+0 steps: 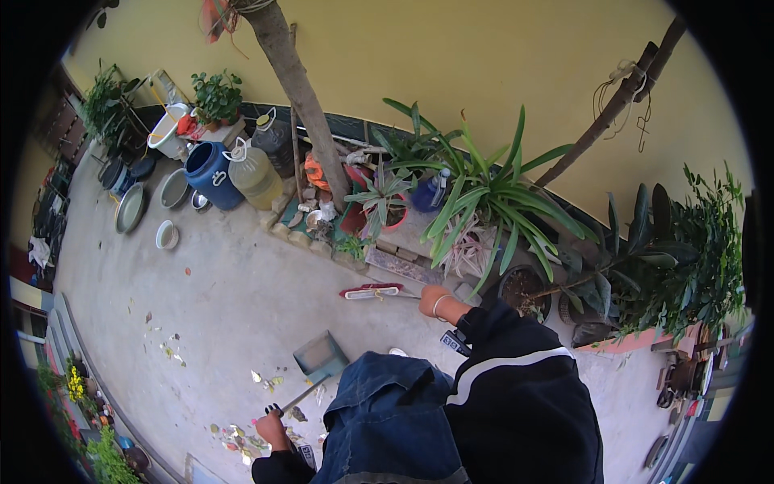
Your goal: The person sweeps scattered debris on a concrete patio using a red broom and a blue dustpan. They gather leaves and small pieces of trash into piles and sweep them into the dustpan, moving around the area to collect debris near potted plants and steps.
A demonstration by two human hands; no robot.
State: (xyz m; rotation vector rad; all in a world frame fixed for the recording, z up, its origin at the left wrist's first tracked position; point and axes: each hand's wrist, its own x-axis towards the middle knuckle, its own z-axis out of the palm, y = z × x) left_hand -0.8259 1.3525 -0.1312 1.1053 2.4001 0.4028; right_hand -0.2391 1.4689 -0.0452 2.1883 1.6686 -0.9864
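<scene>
My left hand (272, 430) grips the top of the handle of a long-handled dustpan (320, 356). The pan's greyish-green scoop rests on the concrete floor (242, 290) in front of me. Held in my right hand (434, 300) is the handle of a broom (372, 291), whose red bristle head with a white frame lies close to the brick edging of the plant bed. Scraps of litter (242, 441) are scattered on the floor below and around my left hand. A smaller scatter of leaves and scraps (172, 351) lies farther left.
Along the yellow wall (453, 54) stand a blue plastic barrel (211, 175), a large clear jug (257, 178), and potted plants (490, 193). A small white bucket (167, 235) and round basins (130, 209) sit on the floor. Two wooden poles (296, 85) lean there.
</scene>
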